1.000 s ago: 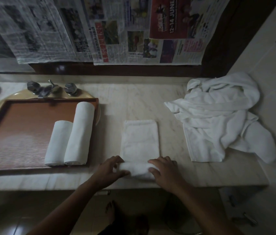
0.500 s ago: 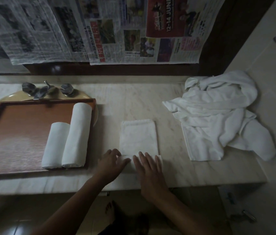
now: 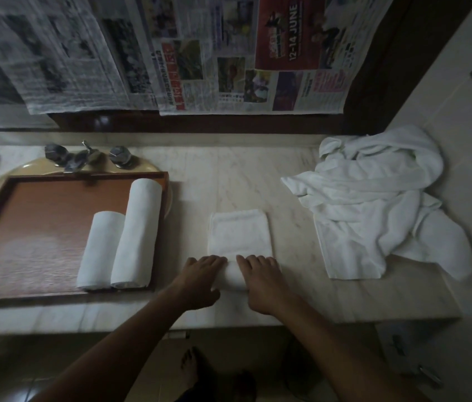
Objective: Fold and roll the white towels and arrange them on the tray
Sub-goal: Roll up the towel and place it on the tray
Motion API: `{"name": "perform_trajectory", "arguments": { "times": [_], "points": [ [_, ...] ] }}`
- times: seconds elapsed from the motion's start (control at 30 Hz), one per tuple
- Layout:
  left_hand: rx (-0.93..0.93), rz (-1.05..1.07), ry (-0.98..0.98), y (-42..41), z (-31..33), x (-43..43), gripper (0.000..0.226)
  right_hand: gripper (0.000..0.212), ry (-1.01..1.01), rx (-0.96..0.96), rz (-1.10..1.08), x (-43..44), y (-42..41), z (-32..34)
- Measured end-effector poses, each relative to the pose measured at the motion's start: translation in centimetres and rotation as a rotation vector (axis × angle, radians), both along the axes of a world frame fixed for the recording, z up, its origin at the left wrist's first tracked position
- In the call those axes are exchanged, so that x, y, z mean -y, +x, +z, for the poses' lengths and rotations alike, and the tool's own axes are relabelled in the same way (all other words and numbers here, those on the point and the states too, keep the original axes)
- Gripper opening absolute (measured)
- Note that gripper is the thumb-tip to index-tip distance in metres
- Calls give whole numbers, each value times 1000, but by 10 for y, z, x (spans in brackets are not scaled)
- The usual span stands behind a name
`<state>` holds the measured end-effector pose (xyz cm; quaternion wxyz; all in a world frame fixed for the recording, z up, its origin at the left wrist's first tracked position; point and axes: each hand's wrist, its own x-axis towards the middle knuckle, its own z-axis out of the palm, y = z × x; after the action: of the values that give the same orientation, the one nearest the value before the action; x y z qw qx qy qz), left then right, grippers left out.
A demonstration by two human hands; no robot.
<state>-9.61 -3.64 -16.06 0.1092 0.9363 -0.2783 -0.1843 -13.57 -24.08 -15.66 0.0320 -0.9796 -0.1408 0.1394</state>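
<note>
Bare counter (image 3: 229, 184) runs in one strip between the tray (image 3: 40, 227) and the towel (image 3: 239, 233), in another between the towel and the pile (image 3: 374, 204), and behind the towel up to the back ledge. The tray's left and middle show bare wood. Two touching rolls (image 3: 137, 230) block its right side. The tap (image 3: 84, 158) stands just behind the tray. The pile fills the counter's right end against the wall (image 3: 461, 126). The left hand (image 3: 200, 278) and right hand (image 3: 261, 282) cover the towel's near end at the front edge.

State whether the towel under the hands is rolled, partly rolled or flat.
Partly rolled: the towel has a rolled near end, flat far part.
</note>
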Motion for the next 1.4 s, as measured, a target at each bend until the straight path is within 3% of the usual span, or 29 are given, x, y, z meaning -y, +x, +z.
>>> {"name": "perform_trajectory", "arguments": {
  "times": [0.17, 0.43, 0.6, 0.77, 0.87, 0.97, 1.1, 1.2, 1.4],
  "points": [
    [-3, -2, -86, -51, -7, -11, 81, 79, 144, -89, -29, 8, -36, 13],
    [-121, 109, -203, -60, -3, -14, 55, 53, 279, -109, -25, 20, -46, 11],
    [-171, 169, -152, -47, 6, -5, 75, 56, 149, 49, -40, 17, -58, -7],
    [-240, 160, -60, -29, 14, -1, 93, 69, 198, 196, -68, -4, -83, -16],
    [-327, 244, -93, -22, 14, -1, 91, 84, 132, 173, -73, -5, -79, -19],
    [-381, 397, -263, -22, 15, 4, 59, 91, 78, 168, -47, -4, -64, -19],
    [-93, 447, -254, -37, 9, 9, 53, 95, 41, 102, -21, -1, -41, -12],
    [135, 311, -194, -49, 0, 12, 57, 104, -4, 28, 6, -2, -26, -3],
    [164, 134, -55, -49, 1, 21, 74, 91, -28, -89, 69, 0, 7, 12]
  ]
}}
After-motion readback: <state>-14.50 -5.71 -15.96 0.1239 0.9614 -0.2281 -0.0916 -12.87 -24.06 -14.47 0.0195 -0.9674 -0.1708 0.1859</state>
